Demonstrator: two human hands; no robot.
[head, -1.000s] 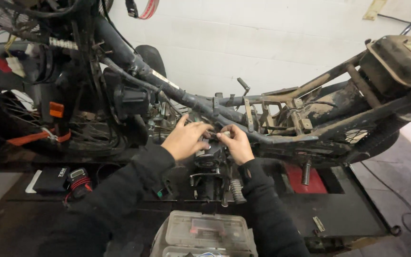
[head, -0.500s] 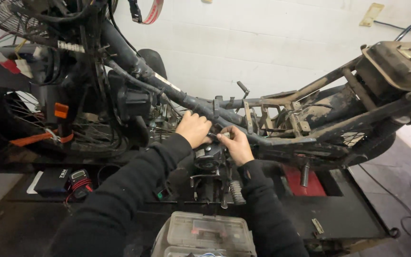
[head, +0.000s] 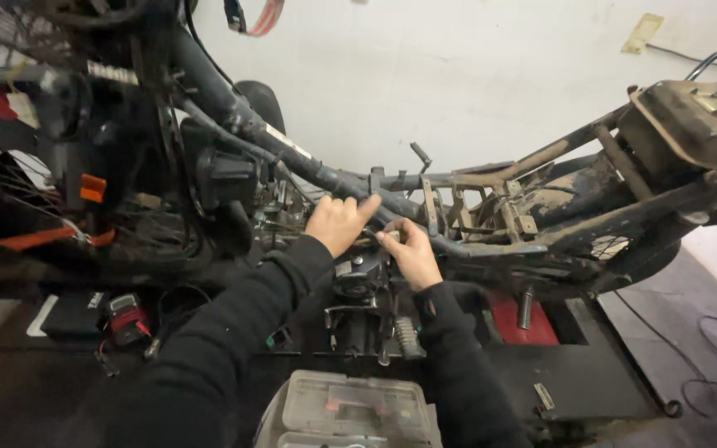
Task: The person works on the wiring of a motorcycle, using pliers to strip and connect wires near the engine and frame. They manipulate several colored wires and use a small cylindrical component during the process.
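White wall behind, black lift platform (head: 591,377) below: we work both hands at the middle of a stripped motorcycle frame (head: 491,178).

Nearest us sits a clear plastic parts case (head: 350,408), just below our dark sleeves. Beyond it stands the engine block (head: 363,303), with a red container (head: 514,319) to its right and a small red-and-black meter (head: 126,317) well to the left. Our left hand (head: 338,222) lies loosely curled, fingers extended onto the frame tube above the engine. Our right hand (head: 412,253), just beside it, is closed in a pinch on a small part we cannot identify. Farther back, the rusty rear subframe (head: 624,191) rises rightward.
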